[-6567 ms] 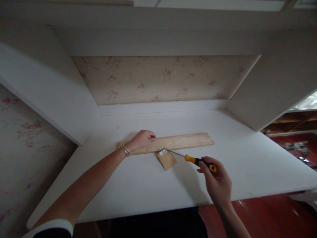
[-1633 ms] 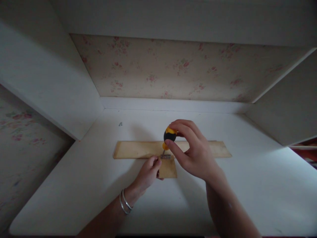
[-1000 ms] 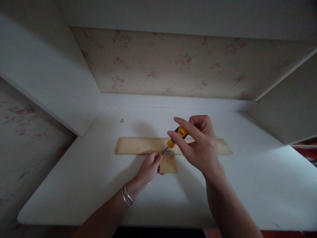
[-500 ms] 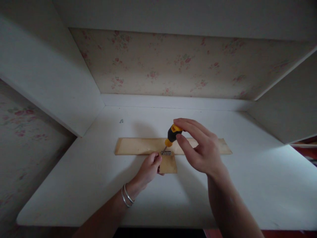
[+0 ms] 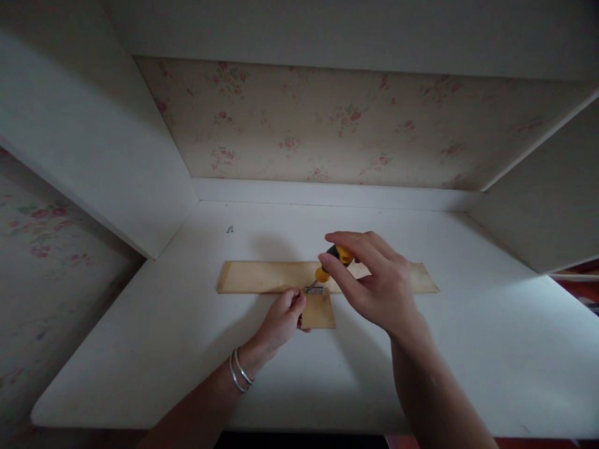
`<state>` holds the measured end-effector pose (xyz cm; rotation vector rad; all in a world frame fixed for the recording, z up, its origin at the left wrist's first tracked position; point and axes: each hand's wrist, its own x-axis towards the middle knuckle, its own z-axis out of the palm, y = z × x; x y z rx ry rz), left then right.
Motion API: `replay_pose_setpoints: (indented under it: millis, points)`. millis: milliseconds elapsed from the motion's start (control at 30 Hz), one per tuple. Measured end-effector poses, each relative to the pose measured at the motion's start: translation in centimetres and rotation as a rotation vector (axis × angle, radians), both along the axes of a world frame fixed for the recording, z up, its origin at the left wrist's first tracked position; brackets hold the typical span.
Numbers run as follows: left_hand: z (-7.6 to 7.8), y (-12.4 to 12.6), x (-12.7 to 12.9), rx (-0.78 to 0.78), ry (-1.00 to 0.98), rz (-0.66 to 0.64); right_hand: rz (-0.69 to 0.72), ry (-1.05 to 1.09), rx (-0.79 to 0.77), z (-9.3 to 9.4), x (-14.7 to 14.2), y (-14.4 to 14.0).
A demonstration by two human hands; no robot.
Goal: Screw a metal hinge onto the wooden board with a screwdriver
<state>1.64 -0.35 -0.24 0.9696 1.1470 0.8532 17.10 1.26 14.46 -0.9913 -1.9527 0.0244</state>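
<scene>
Across the middle of the white tabletop (image 5: 374, 386): a long wooden board (image 5: 262, 277), running left to right, its middle partly behind the right hand (image 5: 386, 287).
Small wooden block (image 5: 319, 310): at the near edge of the board, roughly midway along it; whether the two touch is unclear.
Metal hinge (image 5: 317, 290): along the block's far edge, next to the long piece.
Screwdriver (image 5: 322, 274): yellow and black, tilted, handle up and to the right, shaft reaching down to the left end of the hinge.
Right hand: closed loosely about the handle, thumb and fingers on it.
Left hand (image 5: 279, 315): clamped on the block's left side, thumb uppermost; two silver bangles (image 5: 233, 369) circle the wrist.
Hands: apart, one each side of the hinge.
Far left of the tabletop: small metal pieces (image 5: 230, 230), too tiny to identify.
Far wall: flowered wallpaper (image 5: 346, 118).
</scene>
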Motion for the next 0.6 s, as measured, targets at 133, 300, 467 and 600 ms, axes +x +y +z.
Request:
replay_pose_setpoints:
  millis: [133,300,467,600]
  points:
    - [0.04,0.00,0.04,-0.002,-0.010,0.009,-0.032,-0.017,-0.009,-0.03,-0.10,0.03]
    - [0.15,-0.03,0.06,0.000,-0.020,0.006,0.038,-0.068,-0.064,0.32,-0.10,-0.08]
    - [0.16,-0.04,-0.03,0.021,0.022,-0.020,-0.124,-0.088,-0.100,0.05,0.08,0.27]
    - [0.00,0.04,-0.08,0.011,0.003,-0.025,-0.089,-0.105,-0.145,0.23,0.17,0.09]
